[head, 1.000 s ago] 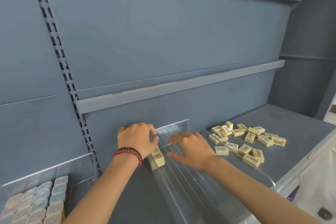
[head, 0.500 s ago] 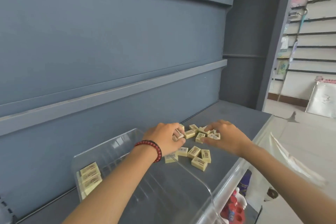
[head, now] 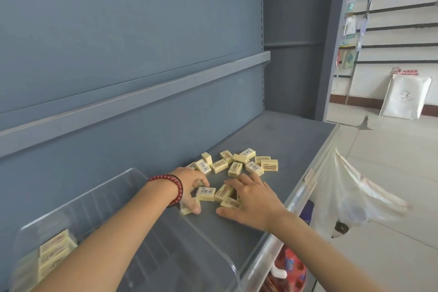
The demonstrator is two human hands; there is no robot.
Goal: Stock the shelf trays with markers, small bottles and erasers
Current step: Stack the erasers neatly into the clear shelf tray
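Several small yellow erasers (head: 237,163) lie scattered on the grey shelf (head: 284,140). My left hand (head: 189,187), with a red bead bracelet at the wrist, curls its thumb and fingers round a few erasers (head: 205,193) nearest me. My right hand (head: 253,199) lies flat over two more erasers (head: 224,193), fingers spread and fairly straight. At lower left stands a clear plastic tray (head: 132,176) with a stack of erasers (head: 54,251) in its left corner. My left forearm crosses above the tray.
A clear rail (head: 305,185) runs along the shelf's front edge. A thin plastic bag (head: 360,197) hangs off it at the right. Red-capped bottles (head: 289,265) sit on the level below. The grey back panel rises close behind the erasers.
Both hands left the tray and went right to the loose erasers. Since half a second ago they have drawn back to the erasers nearest me.
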